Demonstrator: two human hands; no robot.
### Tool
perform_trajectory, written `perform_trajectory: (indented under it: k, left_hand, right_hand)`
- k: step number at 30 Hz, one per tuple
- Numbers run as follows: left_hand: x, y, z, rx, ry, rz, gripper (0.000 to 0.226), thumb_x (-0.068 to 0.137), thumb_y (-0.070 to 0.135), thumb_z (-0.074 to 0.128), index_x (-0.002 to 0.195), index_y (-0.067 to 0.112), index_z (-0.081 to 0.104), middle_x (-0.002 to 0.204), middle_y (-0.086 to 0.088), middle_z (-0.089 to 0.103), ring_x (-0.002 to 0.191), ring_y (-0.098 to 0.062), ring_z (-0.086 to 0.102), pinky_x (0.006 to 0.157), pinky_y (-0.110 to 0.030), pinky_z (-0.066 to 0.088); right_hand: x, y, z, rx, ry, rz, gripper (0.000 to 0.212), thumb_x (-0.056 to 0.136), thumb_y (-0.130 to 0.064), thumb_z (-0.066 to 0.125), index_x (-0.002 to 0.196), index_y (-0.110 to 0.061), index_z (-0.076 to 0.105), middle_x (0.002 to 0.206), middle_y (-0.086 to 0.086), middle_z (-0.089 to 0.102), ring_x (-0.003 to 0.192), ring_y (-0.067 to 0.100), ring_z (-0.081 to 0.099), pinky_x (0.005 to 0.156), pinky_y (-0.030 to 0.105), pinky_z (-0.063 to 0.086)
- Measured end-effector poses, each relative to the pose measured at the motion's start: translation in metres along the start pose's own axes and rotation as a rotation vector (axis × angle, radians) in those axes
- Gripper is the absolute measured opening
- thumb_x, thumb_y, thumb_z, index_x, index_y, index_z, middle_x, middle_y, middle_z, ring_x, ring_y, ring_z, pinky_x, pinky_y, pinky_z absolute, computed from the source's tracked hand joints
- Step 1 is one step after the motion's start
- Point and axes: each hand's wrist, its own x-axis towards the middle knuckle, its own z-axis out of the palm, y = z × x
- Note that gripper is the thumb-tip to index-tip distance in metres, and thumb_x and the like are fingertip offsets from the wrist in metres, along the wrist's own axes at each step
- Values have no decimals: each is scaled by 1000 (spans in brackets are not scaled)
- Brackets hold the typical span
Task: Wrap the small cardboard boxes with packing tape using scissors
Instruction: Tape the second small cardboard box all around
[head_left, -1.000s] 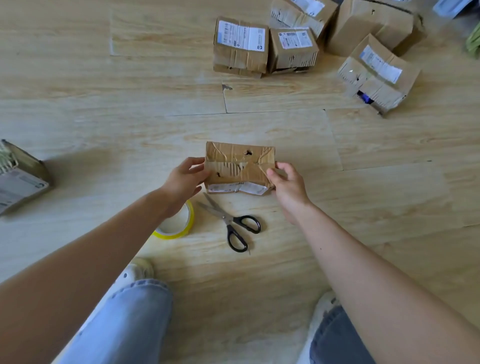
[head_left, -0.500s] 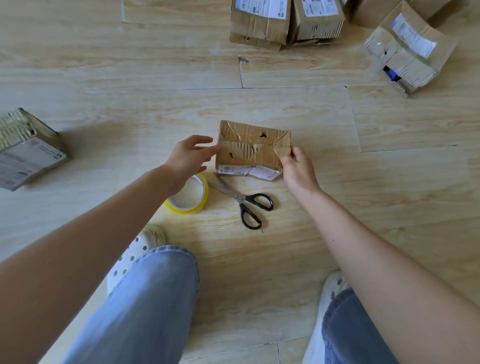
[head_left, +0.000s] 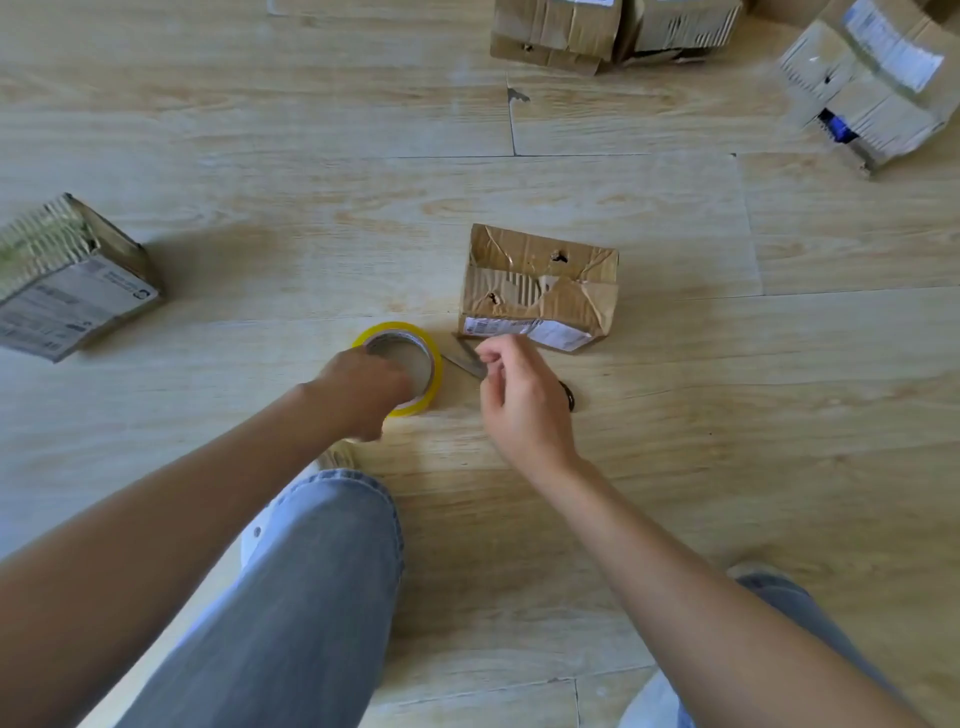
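Head camera puts the small cardboard box (head_left: 539, 291) you are working on at mid-floor, standing by itself with crumpled brown tape, two punched holes and a torn label on its near face; neither of your hands touches it. Just beside its near left corner lies the yellow roll of packing tape (head_left: 427, 347), flat on the wood-look floor (head_left: 311, 234). Your left hand (head_left: 361, 397) covers the roll's near edge with fingers curled onto it. Your right hand (head_left: 524, 402) hangs over the scissors (head_left: 466, 358), fingers loosely bent near the blades; you cannot tell from this view whether it grips them. Another labelled box (head_left: 72, 280) lies well off to your left, and more boxes (head_left: 867, 83) sit at the far edge.
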Motion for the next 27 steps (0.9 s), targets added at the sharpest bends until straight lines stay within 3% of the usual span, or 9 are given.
perform_trajectory:
  k: [2, 5, 8, 11, 13, 20, 23, 27]
  left_hand:
    - [-1, -2, 0, 11, 32, -17, 19, 87, 26, 61, 106, 24, 61, 110, 5, 65, 102, -20, 61, 81, -29, 50]
    - [-5, -11, 0, -138, 107, -23, 30, 91, 36, 59, 119, 26, 59, 119, 5, 63, 111, -22, 57, 88, -32, 48]
    - [-11, -18, -3, -359, 236, -31, 26, 91, 36, 60, 113, 22, 61, 113, 4, 64, 107, -26, 58, 79, -34, 45]
    - [-19, -23, -7, -527, 322, -25, 14, 88, 29, 65, 91, 15, 60, 84, 1, 57, 89, -30, 59, 72, -36, 45]
    - [-22, -25, -10, -617, 357, -47, 15, 86, 25, 67, 87, 10, 62, 77, 1, 56, 80, -30, 57, 69, -35, 45]
    - [-21, -26, -21, -816, 381, -85, 16, 84, 24, 70, 74, 14, 62, 65, 8, 57, 62, -10, 52, 55, -17, 36]
    - [-19, -26, -24, -852, 384, -89, 15, 84, 23, 70, 78, 10, 66, 70, 3, 64, 69, -17, 58, 60, -18, 41]
    - [-20, -29, -25, -941, 411, -89, 11, 82, 19, 73, 75, 14, 67, 68, 6, 62, 67, -14, 57, 57, -11, 40]
  right_hand:
    - [1, 0, 12, 51, -119, 109, 25, 90, 4, 51, 113, -1, 60, 109, 11, 63, 98, 26, 61, 78, 46, 50]
    - [6, -2, 25, 88, -264, 194, 39, 94, -3, 51, 133, -5, 53, 128, 11, 59, 116, 27, 56, 95, 43, 46]
    - [12, -8, 34, 129, -323, 200, 50, 96, -9, 53, 144, -6, 41, 145, 8, 47, 132, 24, 45, 106, 40, 39]
    - [19, -16, 37, 184, -258, 177, 46, 98, -8, 52, 142, -1, 43, 145, 10, 47, 133, 24, 44, 108, 40, 38]
    - [23, -21, 36, 183, -194, 161, 42, 98, -6, 51, 139, 2, 47, 144, 13, 49, 133, 25, 45, 110, 37, 36]
    - [29, -30, 32, 125, -45, 86, 35, 97, -3, 52, 131, 4, 55, 135, 15, 57, 123, 27, 54, 103, 34, 42]
    - [31, -32, 32, 82, -16, 64, 33, 97, -2, 52, 129, 4, 58, 134, 15, 58, 122, 27, 56, 102, 32, 42]
    - [34, -37, 30, 72, 46, 42, 28, 96, -1, 55, 121, 6, 64, 128, 17, 62, 118, 30, 60, 99, 34, 45]
